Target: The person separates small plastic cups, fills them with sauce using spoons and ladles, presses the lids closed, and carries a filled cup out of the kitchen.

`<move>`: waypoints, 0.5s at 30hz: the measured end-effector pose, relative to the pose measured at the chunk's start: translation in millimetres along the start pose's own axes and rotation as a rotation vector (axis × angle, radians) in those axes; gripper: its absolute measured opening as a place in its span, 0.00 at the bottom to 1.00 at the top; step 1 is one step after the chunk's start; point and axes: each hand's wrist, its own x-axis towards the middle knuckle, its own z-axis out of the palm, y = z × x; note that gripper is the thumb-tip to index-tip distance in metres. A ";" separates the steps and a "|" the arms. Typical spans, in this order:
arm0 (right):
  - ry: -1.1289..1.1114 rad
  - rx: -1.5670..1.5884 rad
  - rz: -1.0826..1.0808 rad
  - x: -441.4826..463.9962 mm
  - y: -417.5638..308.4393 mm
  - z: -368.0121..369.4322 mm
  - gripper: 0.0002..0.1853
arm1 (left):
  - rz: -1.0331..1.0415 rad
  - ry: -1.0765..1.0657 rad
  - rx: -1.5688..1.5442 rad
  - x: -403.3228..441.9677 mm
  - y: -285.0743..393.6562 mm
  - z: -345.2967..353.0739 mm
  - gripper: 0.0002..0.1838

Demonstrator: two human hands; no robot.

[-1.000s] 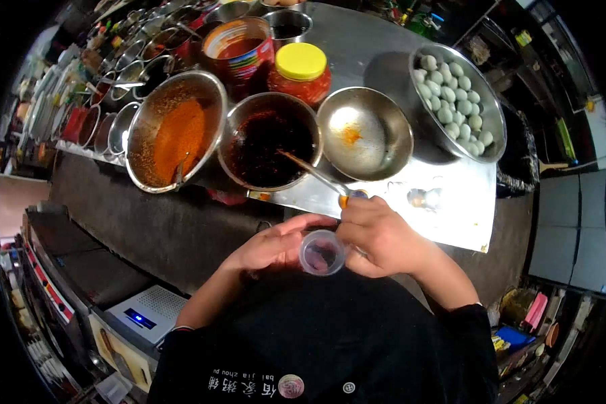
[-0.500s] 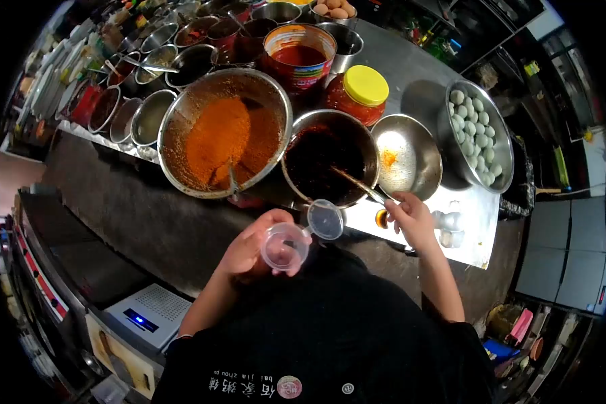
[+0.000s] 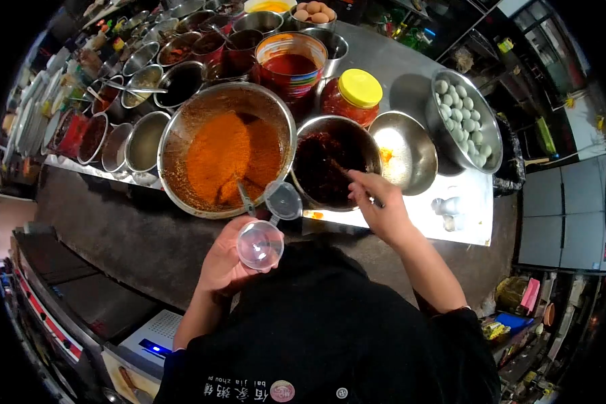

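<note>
In my left hand point(image 3: 227, 259) is a small clear plastic cup point(image 3: 260, 245), its attached lid point(image 3: 283, 200) flipped open. It looks empty and is tilted toward me, just below the big bowl's near rim. My right hand point(image 3: 382, 205) grips the handle of a spoon point(image 3: 338, 165) over a metal bowl of dark red-brown sauce point(image 3: 316, 161); the spoon's head is down in the sauce, out of sight. Left of that, a large metal bowl point(image 3: 170, 138) holds orange-red powder, with another spoon point(image 3: 246, 199) standing in it.
A metal bowl point(image 3: 421, 175) with an orange smear sits right of the sauce. Behind stand a yellow-lidded jar point(image 3: 359, 89) and an open can of red sauce point(image 3: 291, 71). Pale eggs fill a metal basin point(image 3: 493, 145) at right. Several seasoning pots point(image 3: 148, 143) crowd the left.
My right hand has moved left and farther over the sauce bowl, the spoon with it. My left hand has shifted left with the cup, toward the powder bowl.
</note>
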 end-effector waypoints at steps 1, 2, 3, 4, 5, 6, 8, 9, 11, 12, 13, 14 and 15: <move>-0.078 -0.064 -0.034 0.0 -5.8 -5.2 0.12 | 0.027 -0.017 -0.042 1.6 -1.6 -2.2 0.33; -0.083 -0.066 -0.034 -1.5 -7.2 -7.3 0.12 | 0.053 -0.032 -0.082 2.9 -3.1 -4.2 0.33; -0.121 -0.092 -0.106 -2.8 -7.7 -8.9 0.12 | 0.079 -0.071 -0.100 5.1 -3.9 -5.5 0.34; -0.158 -0.117 -0.177 -3.8 -7.5 -10.6 0.12 | 0.083 -0.067 -0.101 7.3 -3.9 -4.6 0.34; -0.193 -0.122 -0.190 -5.2 -6.5 -13.8 0.14 | 0.096 -0.046 -0.079 9.1 -3.5 -2.4 0.33; -0.196 -0.117 -0.191 -6.5 -5.8 -17.2 0.14 | 0.109 -0.025 -0.057 11.1 -3.4 0.4 0.33; -0.275 -0.105 -0.186 -9.3 -4.8 -24.5 0.14 | 0.122 -0.011 -0.050 15.7 -5.9 5.8 0.33; -0.278 -0.098 -0.189 -10.9 -4.0 -28.5 0.14 | 0.123 -0.012 -0.014 17.9 -6.8 6.6 0.33; -0.353 -0.081 -0.160 -14.2 -1.8 -36.3 0.14 | 0.127 -0.002 0.025 20.5 -11.0 11.3 0.33; -0.359 -0.073 -0.163 -15.4 0.3 -40.1 0.14 | 0.154 0.048 0.022 21.9 -14.2 15.5 0.33; -0.370 -0.068 -0.193 -16.3 2.9 -43.7 0.14 | 0.182 0.099 0.019 23.0 -17.8 19.1 0.33; -0.382 -0.062 -0.223 -16.6 5.6 -47.1 0.14 | 0.187 0.109 0.022 24.5 -21.8 21.4 0.33; -0.389 -0.053 -0.228 -16.7 7.9 -49.9 0.14 | 0.205 0.116 0.007 26.1 -25.7 23.3 0.33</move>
